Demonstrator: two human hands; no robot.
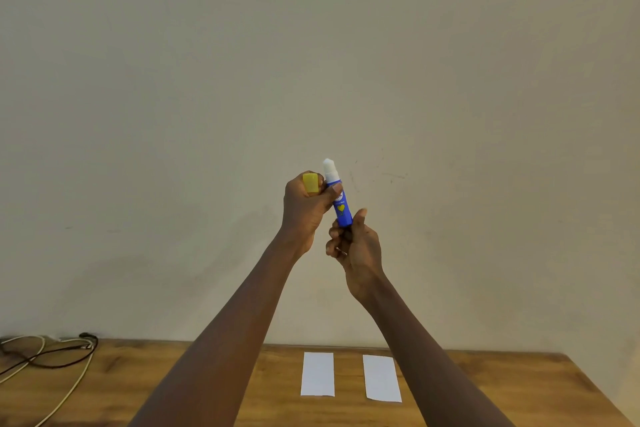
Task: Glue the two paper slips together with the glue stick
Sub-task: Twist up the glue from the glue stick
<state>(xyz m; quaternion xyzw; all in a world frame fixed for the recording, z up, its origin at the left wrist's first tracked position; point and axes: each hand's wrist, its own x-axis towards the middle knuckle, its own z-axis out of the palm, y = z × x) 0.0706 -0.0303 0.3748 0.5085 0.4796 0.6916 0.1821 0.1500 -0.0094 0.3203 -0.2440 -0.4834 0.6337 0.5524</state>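
High in front of the wall, my right hand [356,246] grips the bottom of a blue glue stick [341,206] that stands upright with its white glue tip bared. My left hand [304,208] holds the yellow cap [310,182] in curled fingers, and its thumb touches the stick's upper barrel. Far below, two white paper slips lie flat side by side on the wooden table [519,388], a gap between them: the left slip [317,374] and the right slip [382,378]. Neither hand touches them.
Tangled cables [52,357], dark and white, lie on the table's far left corner. A plain beige wall [311,62] rises right behind the table's back edge. The table's right edge slants toward the lower right.
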